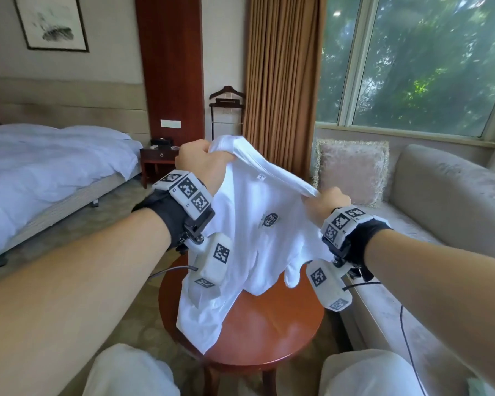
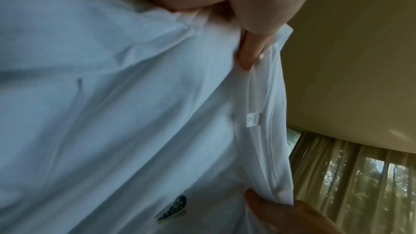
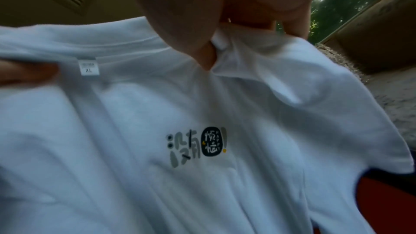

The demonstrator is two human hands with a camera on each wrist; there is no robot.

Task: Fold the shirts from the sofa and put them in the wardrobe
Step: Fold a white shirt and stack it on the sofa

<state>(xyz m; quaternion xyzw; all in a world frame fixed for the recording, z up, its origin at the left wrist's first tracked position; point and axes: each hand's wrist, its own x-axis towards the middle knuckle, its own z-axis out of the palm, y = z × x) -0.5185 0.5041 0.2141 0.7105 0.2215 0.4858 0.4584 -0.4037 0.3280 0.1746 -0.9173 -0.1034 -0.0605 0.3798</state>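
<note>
A white T-shirt [image 1: 252, 224] with a small dark chest print [image 3: 198, 146] hangs in the air between both hands, its lower part draped on a round red-brown side table [image 1: 272, 324]. My left hand [image 1: 197, 158] grips the shirt at one shoulder by the collar, held higher. Lower and to the right, my right hand [image 1: 326, 202] grips the other shoulder. The collar with its size tag [image 3: 88, 67] stretches between them. In the left wrist view the shirt [image 2: 135, 113] fills the frame under my left hand [image 2: 245, 49]. The right wrist view shows my right hand [image 3: 216, 29] pinching cloth.
A beige sofa [image 1: 440, 201] with a pink cushion [image 1: 352, 170] runs along the right under the window. A bed [image 1: 40, 167] stands at the left, with a nightstand [image 1: 155, 158] and a valet stand [image 1: 226, 110] behind. My knees [image 1: 132, 372] are below the table.
</note>
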